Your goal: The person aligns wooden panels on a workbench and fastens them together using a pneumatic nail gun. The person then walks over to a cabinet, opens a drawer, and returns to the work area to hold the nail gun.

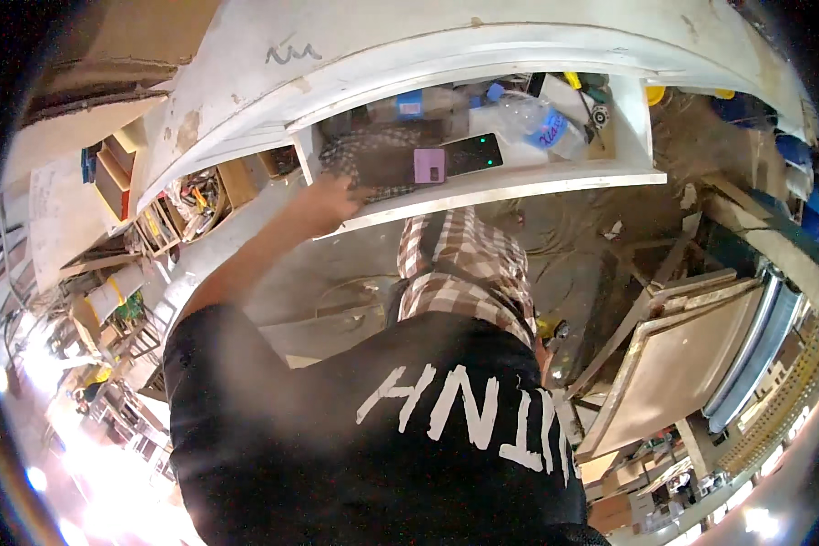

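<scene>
We have the left hand (337, 196) resting on the checked cloth (373, 150) in the white shelf (519, 182) — whether its grip is closed, we cannot tell. The pink phone (429, 166) lies beside it, untouched. Right hand — not visible.

the shelf (519, 187) is painted wood, its white coat matt, scuffed and stained brown in patches. on it lies a checked cloth (373, 146), soft and woven, under the left hand (337, 196). beside that, a phone (471, 153) shows a glossy black glass face, and a small lilac case (429, 166) looks like smooth matt plastic. a clear plastic bottle (537, 123) behind them is shiny and crinkled. the person's shorts (464, 268) are checked woven cloth; the black shirt (364, 437) is matt knit fabric. the boards (678, 364) at right are bare, dusty wood, rough at the edges.
</scene>
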Demonstrator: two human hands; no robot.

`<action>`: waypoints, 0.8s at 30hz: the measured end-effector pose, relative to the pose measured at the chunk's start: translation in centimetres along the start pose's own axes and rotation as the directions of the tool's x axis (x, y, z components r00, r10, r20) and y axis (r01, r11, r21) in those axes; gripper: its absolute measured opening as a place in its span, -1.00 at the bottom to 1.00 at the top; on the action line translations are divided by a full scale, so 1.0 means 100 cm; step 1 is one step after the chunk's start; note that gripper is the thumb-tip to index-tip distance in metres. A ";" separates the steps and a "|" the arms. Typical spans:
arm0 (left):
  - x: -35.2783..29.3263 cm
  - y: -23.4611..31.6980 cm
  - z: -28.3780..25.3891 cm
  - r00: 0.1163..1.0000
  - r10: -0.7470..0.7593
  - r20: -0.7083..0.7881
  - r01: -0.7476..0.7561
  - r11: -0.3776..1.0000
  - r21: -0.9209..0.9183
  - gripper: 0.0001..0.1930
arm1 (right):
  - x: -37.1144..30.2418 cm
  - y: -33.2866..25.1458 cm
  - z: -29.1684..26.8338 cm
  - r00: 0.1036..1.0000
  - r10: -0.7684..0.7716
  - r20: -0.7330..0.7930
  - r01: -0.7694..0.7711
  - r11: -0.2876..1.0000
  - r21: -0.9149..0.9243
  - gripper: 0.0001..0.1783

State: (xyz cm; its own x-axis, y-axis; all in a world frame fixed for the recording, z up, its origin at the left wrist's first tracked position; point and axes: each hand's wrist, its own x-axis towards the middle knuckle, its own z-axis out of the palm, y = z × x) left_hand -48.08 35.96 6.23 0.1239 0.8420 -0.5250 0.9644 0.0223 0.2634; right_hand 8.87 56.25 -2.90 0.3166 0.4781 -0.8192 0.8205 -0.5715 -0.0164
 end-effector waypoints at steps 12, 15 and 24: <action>0.054 0.013 -0.022 0.995 -0.085 -0.057 0.087 0.996 0.036 -0.67 | -0.022 -0.010 -0.011 0.982 -0.171 0.085 0.186 0.957 -0.224 -0.26; 0.063 0.011 -0.031 0.993 -0.099 -0.071 0.103 0.994 0.045 -0.60 | -0.019 -0.012 -0.011 0.985 -0.153 0.076 0.165 0.964 -0.210 -0.27; 0.072 0.010 -0.022 0.993 -0.110 -0.034 0.113 0.989 0.094 -0.53 | -0.024 -0.038 -0.014 0.997 -0.002 0.074 0.014 0.986 -0.166 -0.28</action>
State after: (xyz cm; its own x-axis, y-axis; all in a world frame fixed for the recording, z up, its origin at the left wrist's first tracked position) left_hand -46.74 43.26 4.53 0.0091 0.8522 -0.5231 0.9899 0.0662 0.1250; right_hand 5.69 58.24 -0.05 0.2789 0.4286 -0.8594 0.8926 -0.4457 0.0674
